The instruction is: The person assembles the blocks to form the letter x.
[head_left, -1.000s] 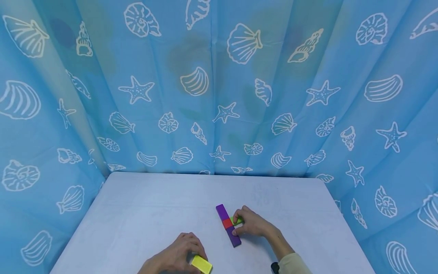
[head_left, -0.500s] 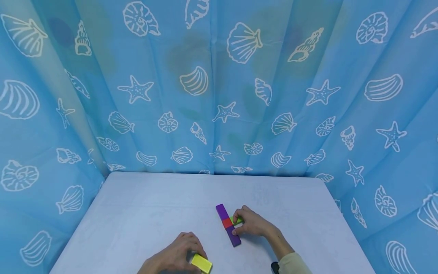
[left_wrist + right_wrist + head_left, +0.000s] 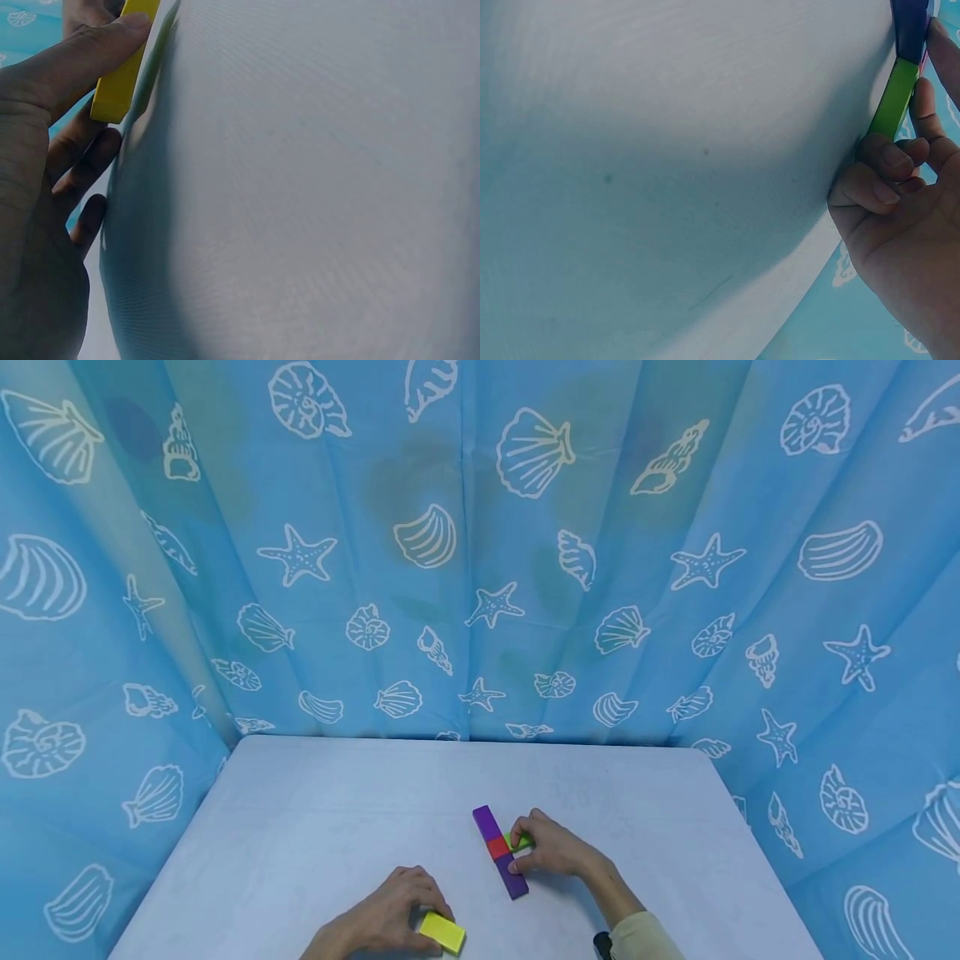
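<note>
My left hand (image 3: 393, 912) pinches a yellow block (image 3: 443, 932) between thumb and fingers near the front of the table. In the left wrist view, the thumb lies along one face of this yellow block (image 3: 124, 75). Ahead and to the right, a purple block (image 3: 486, 823), a small red block (image 3: 498, 848) and a dark purple block (image 3: 512, 878) lie end to end in a slanting row. A green block (image 3: 521, 842) juts rightward from the red one. My right hand (image 3: 555, 847) holds the green block with curled fingers, and its thumb touches the dark purple block, partly covering both.
The blocks lie on a white table (image 3: 337, 810) with rounded far corners. A blue curtain (image 3: 465, 635) printed with shells and starfish surrounds its back and sides. A dark wristband (image 3: 602, 945) and a pale sleeve (image 3: 645, 937) show on the right arm.
The yellow block has shifted slightly in my left hand, and the thumb shows more plainly beside it. My right hand and the row of blocks stay where they were.
</note>
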Available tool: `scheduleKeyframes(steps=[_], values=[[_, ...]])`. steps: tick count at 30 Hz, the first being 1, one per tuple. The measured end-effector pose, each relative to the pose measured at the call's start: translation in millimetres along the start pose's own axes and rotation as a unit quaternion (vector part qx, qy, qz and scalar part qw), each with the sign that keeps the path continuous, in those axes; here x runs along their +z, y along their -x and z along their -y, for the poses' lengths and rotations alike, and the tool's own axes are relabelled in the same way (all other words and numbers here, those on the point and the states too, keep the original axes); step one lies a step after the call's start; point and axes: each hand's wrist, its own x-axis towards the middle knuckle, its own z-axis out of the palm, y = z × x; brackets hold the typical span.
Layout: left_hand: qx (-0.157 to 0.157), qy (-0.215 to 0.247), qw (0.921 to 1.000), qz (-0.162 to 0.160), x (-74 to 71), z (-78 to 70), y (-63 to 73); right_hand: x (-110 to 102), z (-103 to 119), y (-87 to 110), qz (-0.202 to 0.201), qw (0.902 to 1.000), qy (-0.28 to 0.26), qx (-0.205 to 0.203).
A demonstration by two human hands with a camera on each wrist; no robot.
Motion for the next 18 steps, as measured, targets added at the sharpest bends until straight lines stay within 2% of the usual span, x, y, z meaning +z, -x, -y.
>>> scheduleKeyframes(steps=[3, 12, 18], values=[[0.007, -0.002, 1.0, -0.004, 0.2, 1.0, 0.0, -0.4, 0.7, 0.2, 0.002, 1.0, 0.0, 0.001], [0.003, 0.001, 1.0, -0.001, -1.6, -0.9, 0.2, -1.4, 2.2, 1.9, 0.002, 1.0, -0.001, -0.006], [0.004, 0.001, 1.0, -0.002, -1.6, -0.3, 0.5, 0.2, 1.0, 0.2, 0.002, 1.0, 0.001, 0.004]])
